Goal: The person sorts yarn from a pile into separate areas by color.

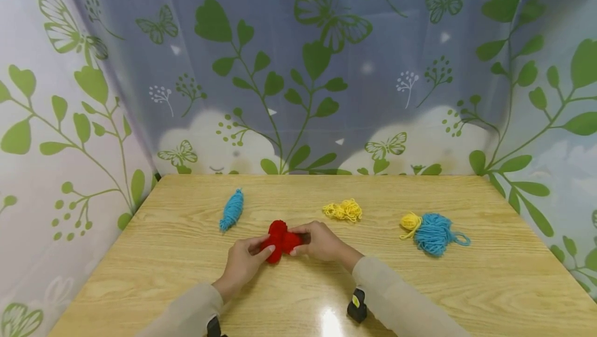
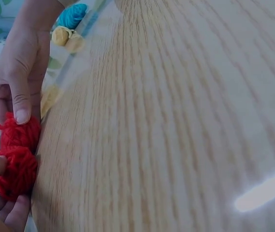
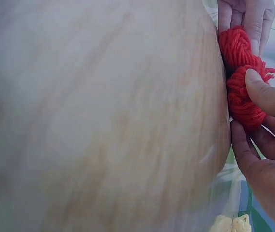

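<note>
Red yarn point(image 1: 278, 238) lies bunched in lobes on the table near its middle, between both hands. My left hand point(image 1: 243, 263) grips its left side, thumb on top. From the right, my right hand point(image 1: 322, 242) pinches the other side between thumb and fingers. In the left wrist view the red yarn point(image 2: 16, 164) has the right hand point(image 2: 19, 72) at its upper end and the left hand point(image 2: 2, 203) at its lower end. The right wrist view shows the red yarn point(image 3: 243, 77) held by the right hand point(image 3: 267, 145), with the left hand point(image 3: 253, 19) above.
A blue yarn bundle point(image 1: 231, 210) lies behind and left of the hands. Loose yellow yarn point(image 1: 343, 210) sits behind the right hand. Farther right, a small yellow ball point(image 1: 411, 221) touches a larger blue yarn bundle point(image 1: 435, 234). A patterned curtain point(image 1: 280, 67) hangs behind the wooden table point(image 1: 177, 254).
</note>
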Available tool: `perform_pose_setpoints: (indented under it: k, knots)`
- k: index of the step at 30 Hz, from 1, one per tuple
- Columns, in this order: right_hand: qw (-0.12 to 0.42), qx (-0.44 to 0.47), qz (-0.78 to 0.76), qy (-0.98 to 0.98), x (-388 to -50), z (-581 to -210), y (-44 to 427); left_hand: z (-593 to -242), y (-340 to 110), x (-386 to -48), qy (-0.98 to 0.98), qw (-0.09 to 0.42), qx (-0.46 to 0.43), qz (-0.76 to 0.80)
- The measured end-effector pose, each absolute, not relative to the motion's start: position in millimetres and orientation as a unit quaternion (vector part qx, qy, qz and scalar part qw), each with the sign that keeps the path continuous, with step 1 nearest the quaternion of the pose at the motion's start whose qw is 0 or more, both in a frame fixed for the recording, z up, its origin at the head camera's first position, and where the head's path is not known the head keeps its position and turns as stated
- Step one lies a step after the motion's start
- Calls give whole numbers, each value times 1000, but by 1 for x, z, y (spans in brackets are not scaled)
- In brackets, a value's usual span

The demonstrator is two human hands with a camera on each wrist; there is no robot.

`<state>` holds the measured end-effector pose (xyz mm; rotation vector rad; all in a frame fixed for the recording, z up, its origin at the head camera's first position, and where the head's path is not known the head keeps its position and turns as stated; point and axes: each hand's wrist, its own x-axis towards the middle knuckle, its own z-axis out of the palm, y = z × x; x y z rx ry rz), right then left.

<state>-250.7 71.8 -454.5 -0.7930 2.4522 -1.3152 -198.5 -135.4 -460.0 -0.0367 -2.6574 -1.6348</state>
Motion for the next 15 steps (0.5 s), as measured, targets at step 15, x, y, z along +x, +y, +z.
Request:
perform_pose_setpoints:
  k: [15]
  knots:
    - [130,-280,-450,838,-248,-453,72,-460,-137,-199,-850,8,-2,-526]
